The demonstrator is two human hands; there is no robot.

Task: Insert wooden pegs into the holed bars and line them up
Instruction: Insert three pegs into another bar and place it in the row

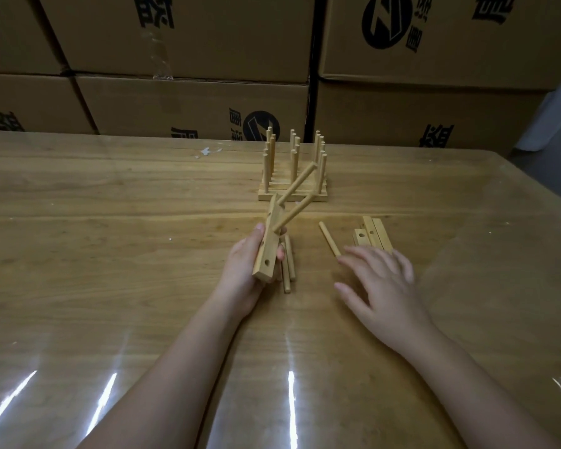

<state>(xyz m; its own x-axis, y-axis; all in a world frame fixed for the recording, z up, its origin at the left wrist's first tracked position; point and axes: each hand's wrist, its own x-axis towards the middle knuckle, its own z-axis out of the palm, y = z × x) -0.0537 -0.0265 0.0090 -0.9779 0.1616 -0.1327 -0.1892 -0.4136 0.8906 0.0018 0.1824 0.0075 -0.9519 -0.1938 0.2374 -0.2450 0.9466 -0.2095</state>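
Gripping a holed bar (267, 244) in the middle of the table (110, 241), the left hand (245, 270) had its thumb on the near face and its fingers wrapped behind, so the bar stood tilted with its lower end toward the camera. Two pegs (297, 186) were seated in the bar's upper holes and slanted up and to the right; one empty hole showed near its lower end. Just right of the bar, a few loose pegs (288, 264) lay on the table, partly hidden by the hand, so their count was hard to tell.

Farther right of the bar, a single peg (329, 238) lay alone at an angle. The right hand (381, 280) hovered palm down with its fingers spread and holding nothing, its fingertips just by that peg's near end; whether they touched it was unclear. Beyond that hand, well right of the held bar, a small pile of spare bars (373, 233) lay flat, their near ends covered by the fingers.

Behind the held bar, toward the far table edge, a finished row of bars (292, 194) sat side by side with their pegs standing upright in three columns. Past the table rose stacked cardboard boxes (191, 102) printed in black
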